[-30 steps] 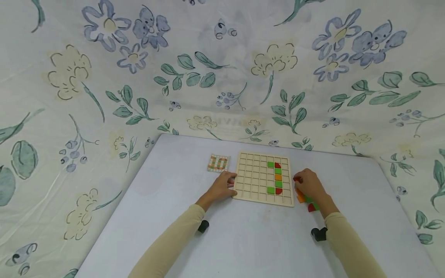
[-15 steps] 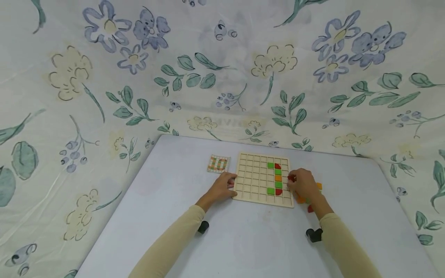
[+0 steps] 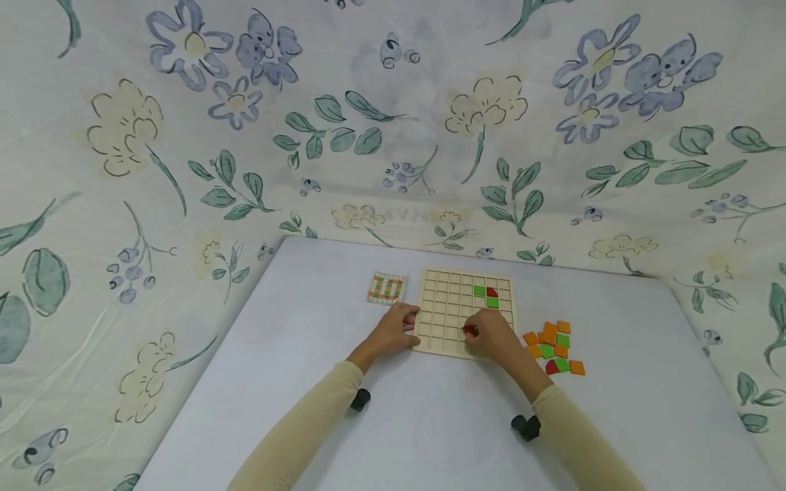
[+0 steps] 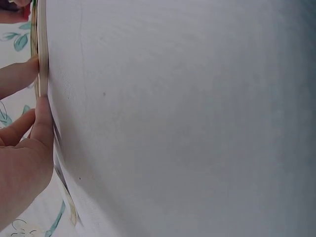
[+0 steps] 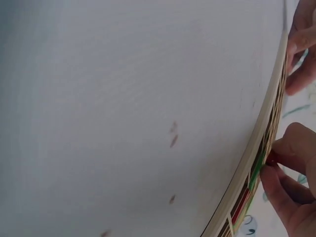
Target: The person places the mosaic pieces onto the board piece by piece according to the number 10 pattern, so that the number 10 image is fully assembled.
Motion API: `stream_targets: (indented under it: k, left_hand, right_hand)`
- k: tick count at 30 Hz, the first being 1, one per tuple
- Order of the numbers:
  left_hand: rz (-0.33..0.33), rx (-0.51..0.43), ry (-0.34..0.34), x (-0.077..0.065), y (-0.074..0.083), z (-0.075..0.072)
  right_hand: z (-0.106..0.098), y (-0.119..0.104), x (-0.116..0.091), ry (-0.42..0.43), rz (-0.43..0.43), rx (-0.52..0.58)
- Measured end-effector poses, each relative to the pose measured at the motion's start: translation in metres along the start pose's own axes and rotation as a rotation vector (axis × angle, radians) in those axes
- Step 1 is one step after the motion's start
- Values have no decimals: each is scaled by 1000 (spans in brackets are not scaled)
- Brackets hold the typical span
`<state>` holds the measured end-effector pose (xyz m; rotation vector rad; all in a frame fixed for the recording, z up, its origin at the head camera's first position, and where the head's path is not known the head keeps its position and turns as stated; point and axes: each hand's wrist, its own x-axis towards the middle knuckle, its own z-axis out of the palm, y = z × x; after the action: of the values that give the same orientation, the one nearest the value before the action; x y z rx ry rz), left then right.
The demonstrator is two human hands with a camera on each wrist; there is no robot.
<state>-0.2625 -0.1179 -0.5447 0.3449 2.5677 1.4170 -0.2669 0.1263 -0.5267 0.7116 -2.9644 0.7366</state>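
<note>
A wooden grid board (image 3: 439, 310) lies on the table. My left hand (image 3: 388, 329) rests its thumb and a fingertip along the board's left edge, a gap between them. My right hand (image 3: 494, 335) is over the lower right part of the board, pinching a small red tile (image 3: 470, 330) between thumb and fingers. In the right wrist view these fingertips (image 5: 269, 170) are right at the board's surface. At the upper right of the grid show a green square tile (image 3: 479, 290), a red rounded tile (image 3: 492, 292) and a green tile (image 3: 492, 302). The hand hides the tiles below.
Right of the board lies a loose group of orange, green and red tiles (image 3: 561, 350). A checkered pattern card (image 3: 387, 288) sits beyond the left hand. Dark wrist cameras (image 3: 526, 427) hang by both sleeves. Floral cloth (image 3: 399, 136) rises behind the white table (image 3: 417, 416).
My right hand has moved left with the red tile, from the loose tiles across the board's right edge to over the grid. My left hand stays at the left edge.
</note>
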Motion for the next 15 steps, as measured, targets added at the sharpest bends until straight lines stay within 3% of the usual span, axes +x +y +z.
stream_targets:
  k: [8,15]
  left_hand:
    - [4,-8,-12,-1,1,0]
    - [0,-5,-4,-1,0,0]
  right_hand:
    - [2,-7,1,-24,14,-75]
    - [4,-8,1,-22,27,-45]
